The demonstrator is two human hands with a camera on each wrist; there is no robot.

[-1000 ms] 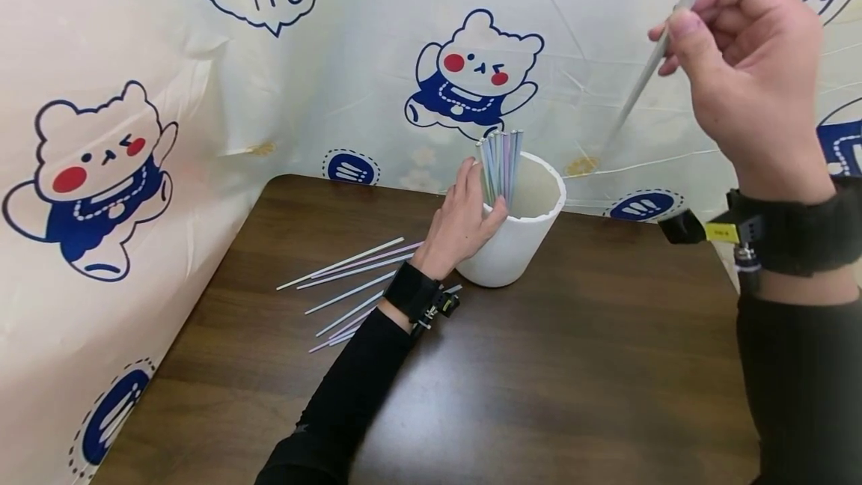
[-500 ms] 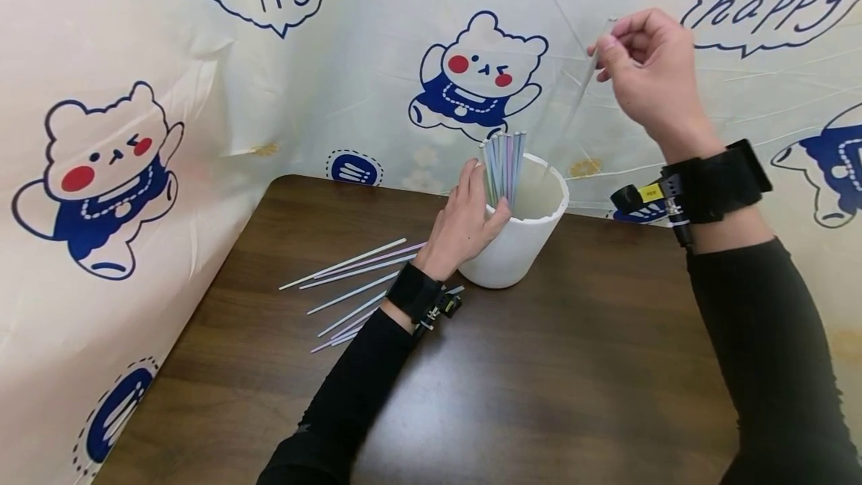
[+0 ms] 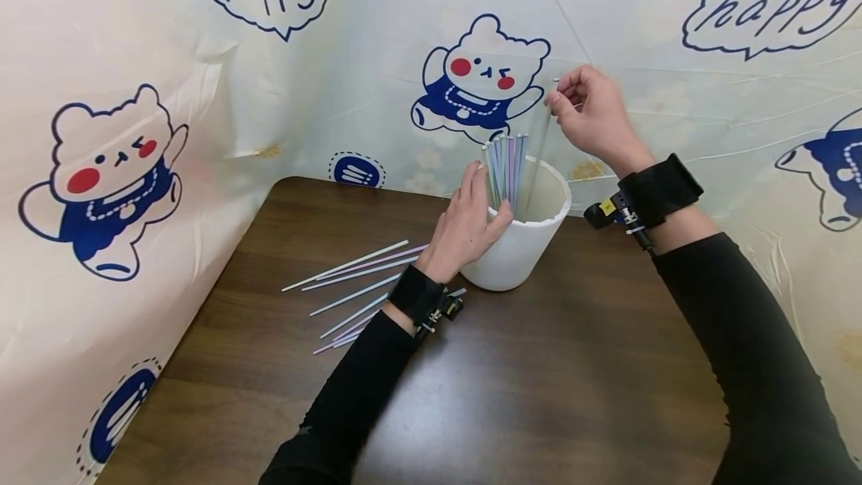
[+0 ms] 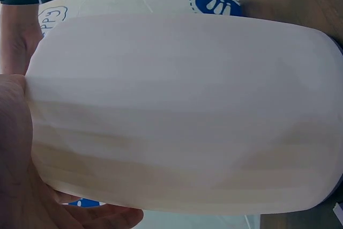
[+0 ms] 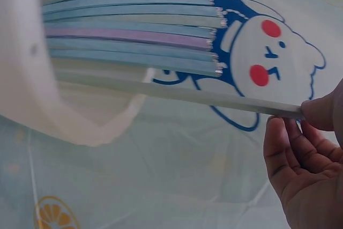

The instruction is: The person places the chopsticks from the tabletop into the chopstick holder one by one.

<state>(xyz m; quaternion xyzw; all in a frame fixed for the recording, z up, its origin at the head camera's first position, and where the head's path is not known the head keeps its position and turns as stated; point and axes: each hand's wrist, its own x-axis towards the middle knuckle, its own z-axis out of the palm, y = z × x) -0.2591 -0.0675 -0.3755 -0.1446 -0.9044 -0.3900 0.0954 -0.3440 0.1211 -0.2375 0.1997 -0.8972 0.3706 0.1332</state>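
A white tapered cup stands on the table, and my left hand grips its left side near the rim. Its wall fills most of the left wrist view, with thumb and fingers around it. Inside, a bunch of pastel straws leans against the left of the rim. Above the cup, my right hand pinches a pale straw close to its upper end, between thumb and fingertips. That straw's lower part reaches down inside the cup; its bottom end is hidden.
Several loose straws lie spread on the brown wooden table left of the cup, partly hidden beneath my left forearm. A printed curtain hangs right behind the table and along its left side.
My right hand has moved left and down from the upper right, bringing the pale straw into the cup's mouth. The left hand has stayed on the cup.
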